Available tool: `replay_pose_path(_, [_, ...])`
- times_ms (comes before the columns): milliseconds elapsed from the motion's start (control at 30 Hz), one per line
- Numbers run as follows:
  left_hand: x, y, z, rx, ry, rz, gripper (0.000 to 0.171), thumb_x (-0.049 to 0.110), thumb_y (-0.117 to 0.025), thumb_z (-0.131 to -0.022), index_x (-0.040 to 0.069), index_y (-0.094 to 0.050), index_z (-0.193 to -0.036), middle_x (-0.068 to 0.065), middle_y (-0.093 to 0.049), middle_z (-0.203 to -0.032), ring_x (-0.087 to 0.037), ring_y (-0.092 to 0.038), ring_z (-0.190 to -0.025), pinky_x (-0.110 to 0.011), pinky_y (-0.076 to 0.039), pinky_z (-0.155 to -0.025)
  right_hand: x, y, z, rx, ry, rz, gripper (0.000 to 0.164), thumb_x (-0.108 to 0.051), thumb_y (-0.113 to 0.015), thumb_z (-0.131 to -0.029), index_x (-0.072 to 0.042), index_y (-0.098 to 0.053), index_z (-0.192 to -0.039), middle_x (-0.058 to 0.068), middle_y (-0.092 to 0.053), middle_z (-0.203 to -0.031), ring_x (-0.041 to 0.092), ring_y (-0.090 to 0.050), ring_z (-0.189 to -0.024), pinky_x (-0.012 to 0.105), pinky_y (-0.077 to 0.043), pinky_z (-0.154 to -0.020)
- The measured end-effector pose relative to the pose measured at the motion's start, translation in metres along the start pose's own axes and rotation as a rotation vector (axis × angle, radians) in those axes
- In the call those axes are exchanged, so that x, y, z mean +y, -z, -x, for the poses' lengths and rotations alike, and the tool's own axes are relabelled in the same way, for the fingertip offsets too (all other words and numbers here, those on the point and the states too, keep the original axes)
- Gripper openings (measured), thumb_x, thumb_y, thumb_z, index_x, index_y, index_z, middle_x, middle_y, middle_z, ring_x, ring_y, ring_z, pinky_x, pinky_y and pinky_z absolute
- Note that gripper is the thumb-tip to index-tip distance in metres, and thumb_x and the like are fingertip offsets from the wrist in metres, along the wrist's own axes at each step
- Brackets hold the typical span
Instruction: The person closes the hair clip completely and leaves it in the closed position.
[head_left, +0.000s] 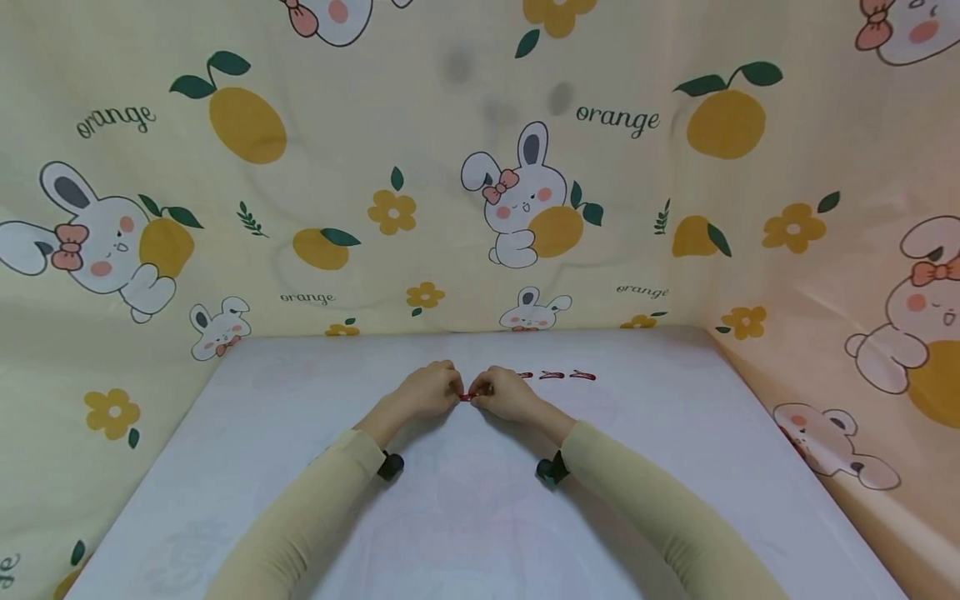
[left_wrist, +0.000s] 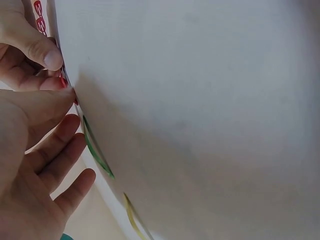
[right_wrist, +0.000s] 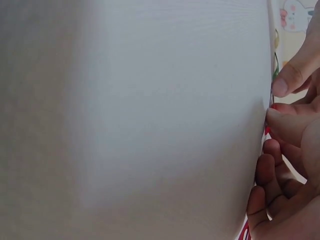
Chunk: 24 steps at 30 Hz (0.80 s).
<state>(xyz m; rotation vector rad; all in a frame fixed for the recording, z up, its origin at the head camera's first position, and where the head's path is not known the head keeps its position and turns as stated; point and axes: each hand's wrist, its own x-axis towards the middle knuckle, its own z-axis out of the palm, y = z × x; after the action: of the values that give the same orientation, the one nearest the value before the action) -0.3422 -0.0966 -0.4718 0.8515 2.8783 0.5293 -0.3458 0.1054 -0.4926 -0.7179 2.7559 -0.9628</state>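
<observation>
Both hands meet over the white table in the head view. Between them is a small red hair clip (head_left: 467, 397), mostly covered by fingertips. My left hand (head_left: 429, 390) pinches its left end with thumb and finger, the other fingers spread apart in the left wrist view. From the other side my right hand (head_left: 510, 394) pinches the right end, its remaining fingers bent near the table. Beyond the left hand lie a green hair clip (left_wrist: 96, 150) and a yellow hair clip (left_wrist: 132, 216), both hidden from the head camera.
Right of the hands, several red hair clips (head_left: 552, 375) lie in a row on the white table (head_left: 465, 517), the nearest partly behind the right hand. A patterned cloth (head_left: 420, 125) with rabbits and oranges hangs behind and along the sides.
</observation>
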Motion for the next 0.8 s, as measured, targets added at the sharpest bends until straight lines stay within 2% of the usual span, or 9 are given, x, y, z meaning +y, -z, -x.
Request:
replay_pose_path(167, [0.000, -0.001, 0.000, -0.001, 0.007, -0.010, 0.006, 0.010, -0.073, -0.095, 0.008, -0.076, -0.101, -0.005, -0.065, -0.105, -0.024, -0.063, -0.100, -0.042, -0.055, -0.089, -0.001, 0.000, 0.002, 0.010, 0.000, -0.009, 0.011, -0.011, -0.076, -0.094, -0.011, -0.077, -0.104, 0.000, -0.063, -0.092, 0.014, -0.056, -0.084, 0.031, -0.047, -0.075])
replay_pose_path(467, [0.002, -0.002, 0.004, 0.018, -0.002, -0.018, 0.021, 0.013, -0.073, -0.095, 0.007, -0.073, -0.114, -0.008, -0.067, -0.113, -0.028, -0.064, -0.108, -0.045, -0.054, -0.095, -0.002, 0.004, 0.011, 0.044, 0.004, -0.068, 0.019, -0.009, -0.072, -0.096, -0.007, -0.074, -0.116, 0.003, -0.069, -0.103, 0.015, -0.062, -0.089, 0.034, -0.053, -0.080])
replay_pose_path(633, [0.004, -0.004, 0.006, 0.064, -0.019, -0.001, 0.023, 0.013, -0.070, -0.096, 0.007, -0.072, -0.118, -0.008, -0.066, -0.115, -0.028, -0.065, -0.109, -0.045, -0.054, -0.096, -0.002, 0.007, 0.017, 0.061, 0.002, -0.100, 0.023, -0.011, -0.069, -0.099, -0.008, -0.072, -0.122, 0.005, -0.071, -0.113, 0.017, -0.064, -0.096, 0.032, -0.054, -0.080])
replay_pose_path(800, [0.009, -0.004, 0.008, 0.124, -0.018, 0.041, 0.024, 0.013, -0.070, -0.096, 0.008, -0.071, -0.119, -0.007, -0.066, -0.117, -0.027, -0.065, -0.110, -0.045, -0.053, -0.096, -0.002, 0.011, 0.027, 0.123, 0.007, -0.147, 0.023, -0.011, -0.068, -0.100, -0.009, -0.072, -0.123, 0.005, -0.071, -0.118, 0.020, -0.066, -0.100, 0.036, -0.055, -0.083])
